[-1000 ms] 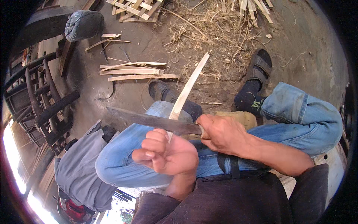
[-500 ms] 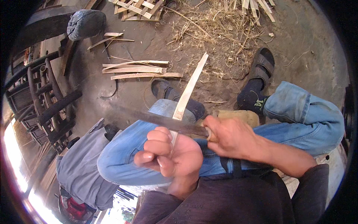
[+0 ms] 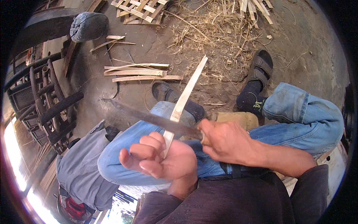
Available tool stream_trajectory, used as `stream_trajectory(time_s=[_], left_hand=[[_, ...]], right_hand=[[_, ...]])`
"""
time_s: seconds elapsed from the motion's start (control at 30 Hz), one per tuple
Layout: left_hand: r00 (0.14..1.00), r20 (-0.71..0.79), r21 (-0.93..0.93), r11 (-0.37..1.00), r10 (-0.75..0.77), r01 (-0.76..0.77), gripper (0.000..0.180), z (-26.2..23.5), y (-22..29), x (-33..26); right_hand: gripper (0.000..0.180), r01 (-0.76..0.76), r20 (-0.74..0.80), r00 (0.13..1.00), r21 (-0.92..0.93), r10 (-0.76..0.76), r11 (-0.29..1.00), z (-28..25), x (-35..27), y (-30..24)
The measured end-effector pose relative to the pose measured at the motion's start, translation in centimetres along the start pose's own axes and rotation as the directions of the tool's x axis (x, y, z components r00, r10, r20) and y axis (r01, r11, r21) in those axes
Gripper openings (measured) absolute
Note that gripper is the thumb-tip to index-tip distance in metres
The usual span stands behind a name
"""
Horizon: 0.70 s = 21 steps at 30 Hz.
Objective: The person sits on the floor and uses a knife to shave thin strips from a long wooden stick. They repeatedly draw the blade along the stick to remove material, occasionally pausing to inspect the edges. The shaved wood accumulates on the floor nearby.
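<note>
My left hand (image 3: 166,157) is palm up, its fingers curled around the lower end of a pale bamboo strip (image 3: 189,91). The strip slants up and away, narrowing to its far tip. In my right hand (image 3: 229,143) is the handle of a long, dark-bladed knife (image 3: 149,118). Its blade crosses the strip just beyond my left fingers, with the tip pointing left. Whether the edge bites into the strip cannot be made out. Most of the handle is hidden in my right fist.
Several cut strips (image 3: 136,72) lie on the floor ahead. Beyond them are curly shavings (image 3: 214,31) and a woven lattice piece (image 3: 140,11). At left stand a dark frame (image 3: 48,97) and a beam with a grey wrapped end (image 3: 88,27). Grey cloth (image 3: 87,166) lies by my left knee.
My left hand has shifted slightly left and its fingers have loosened a little, showing more of the strip's lower end. The knife and right hand have moved slightly left and toward me.
</note>
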<state>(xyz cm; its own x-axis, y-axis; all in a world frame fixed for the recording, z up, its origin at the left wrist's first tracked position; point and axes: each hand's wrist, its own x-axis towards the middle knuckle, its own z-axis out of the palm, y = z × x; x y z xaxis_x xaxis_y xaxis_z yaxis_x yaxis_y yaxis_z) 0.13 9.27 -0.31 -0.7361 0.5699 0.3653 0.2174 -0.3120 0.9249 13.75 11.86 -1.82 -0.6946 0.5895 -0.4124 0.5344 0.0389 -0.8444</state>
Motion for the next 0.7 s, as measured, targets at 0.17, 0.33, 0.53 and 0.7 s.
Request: stream_trajectory(time_s=[0.17, 0.33, 0.53, 0.7], left_hand=[[0.987, -0.089, 0.069, 0.990, 0.131, -0.125, 0.051, 0.1, -0.7, -0.8], [0.961, -0.087, 0.069, 0.964, 0.263, -0.258, 0.052, 0.7, -1.3, -1.5], [0.898, 0.225, 0.099, 0.908, 0.378, -0.407, 0.046, -0.1, -1.4, -1.9], [0.964, 0.110, -0.063, 0.969, 0.244, -0.238, 0.048, -0.3, -0.6, -2.0]], right_hand=[[0.027, 0.000, 0.010, 1.000, -0.009, 0.000, 1.000, 0.4, -0.1, 0.5], [0.028, -0.087, 0.007, 0.996, -0.048, 0.087, 0.995, 0.2, 0.8, 2.2], [0.026, 0.053, -0.094, 0.994, -0.015, -0.054, 0.998, -0.4, 0.2, 2.2], [0.027, -0.101, 0.029, 0.994, -0.057, 0.102, 0.993, -0.3, 0.6, 2.5]])
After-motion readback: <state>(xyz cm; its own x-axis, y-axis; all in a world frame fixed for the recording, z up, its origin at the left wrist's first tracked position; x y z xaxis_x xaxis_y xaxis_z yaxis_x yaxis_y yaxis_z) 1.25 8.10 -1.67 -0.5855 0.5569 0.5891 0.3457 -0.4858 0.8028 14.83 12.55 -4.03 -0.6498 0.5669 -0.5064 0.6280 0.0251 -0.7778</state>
